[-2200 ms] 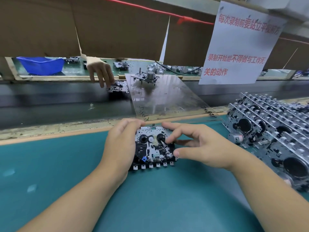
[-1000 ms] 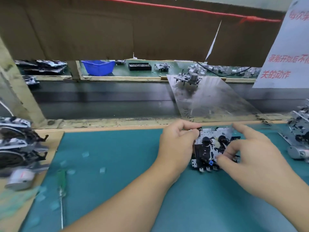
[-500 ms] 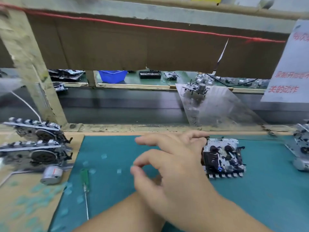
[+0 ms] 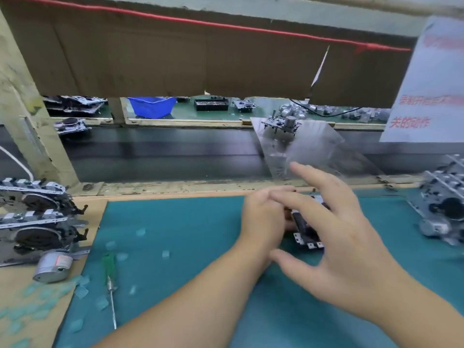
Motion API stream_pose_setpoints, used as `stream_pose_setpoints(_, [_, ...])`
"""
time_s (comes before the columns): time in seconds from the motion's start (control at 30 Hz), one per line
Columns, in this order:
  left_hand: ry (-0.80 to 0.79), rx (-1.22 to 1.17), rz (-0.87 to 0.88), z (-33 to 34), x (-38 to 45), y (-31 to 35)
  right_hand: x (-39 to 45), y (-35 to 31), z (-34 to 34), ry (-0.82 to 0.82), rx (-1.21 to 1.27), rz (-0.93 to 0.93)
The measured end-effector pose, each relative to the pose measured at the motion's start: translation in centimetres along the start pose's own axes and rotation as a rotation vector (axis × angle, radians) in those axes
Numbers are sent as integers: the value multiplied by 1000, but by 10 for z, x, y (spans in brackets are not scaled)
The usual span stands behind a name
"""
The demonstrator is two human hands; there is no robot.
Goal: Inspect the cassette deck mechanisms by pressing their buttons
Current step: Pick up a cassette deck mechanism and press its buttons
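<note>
Head view: the cassette deck mechanism (image 4: 305, 228) under inspection lies flat on the teal mat (image 4: 175, 234) at centre-right of the frame, mostly hidden by both hands; only its dark body and a few white button tabs along its lower edge show. The left hand (image 4: 263, 219) sits against the unit's left end, fingers curled toward it; whether it actually grips the unit cannot be told, as the contact is hidden. The right hand (image 4: 336, 229) hovers above the unit, fingers spread wide and straight, holding nothing, blurred. The deciding relation: the mechanism lies directly beneath the right hand, long axis running left to right across the frame, button row on the edge nearest the person; the right thumb looks nearest that row, so it seems best placed for a press. At left of frame, stacked mechanisms (image 4: 37, 222) and a green-handled screwdriver (image 4: 109, 277) lie well apart; further mechanisms (image 4: 444, 207) sit at right edge.
</note>
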State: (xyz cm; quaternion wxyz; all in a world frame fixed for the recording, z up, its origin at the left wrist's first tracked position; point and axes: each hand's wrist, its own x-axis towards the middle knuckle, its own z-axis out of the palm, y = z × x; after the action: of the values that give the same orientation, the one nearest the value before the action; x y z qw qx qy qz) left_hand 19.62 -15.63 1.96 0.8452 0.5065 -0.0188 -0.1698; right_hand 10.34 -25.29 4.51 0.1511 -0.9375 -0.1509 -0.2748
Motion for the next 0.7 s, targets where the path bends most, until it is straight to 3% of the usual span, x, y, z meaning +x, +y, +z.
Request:
stream_pose_setpoints(0.1, [83, -1, 3, 12, 0, -4, -19, 41, -13, -149, 30, 216])
stream_pose_setpoints(0.3, [27, -164, -105, 21, -5, -9, -14, 68, -21, 42, 7, 309])
stream_pose_setpoints(0.4, [1, -197, -176, 18, -2, -15, -24, 72, -31, 55, -2, 358])
stream_pose_setpoints(0.53, [-100, -178, -177, 12, 4, -16, -24, 69, -37, -16, 2, 361])
stream_pose_setpoints(0.7, [-327, 96, -78, 19, -6, -20, -36, 60, -70, 93, 8, 471])
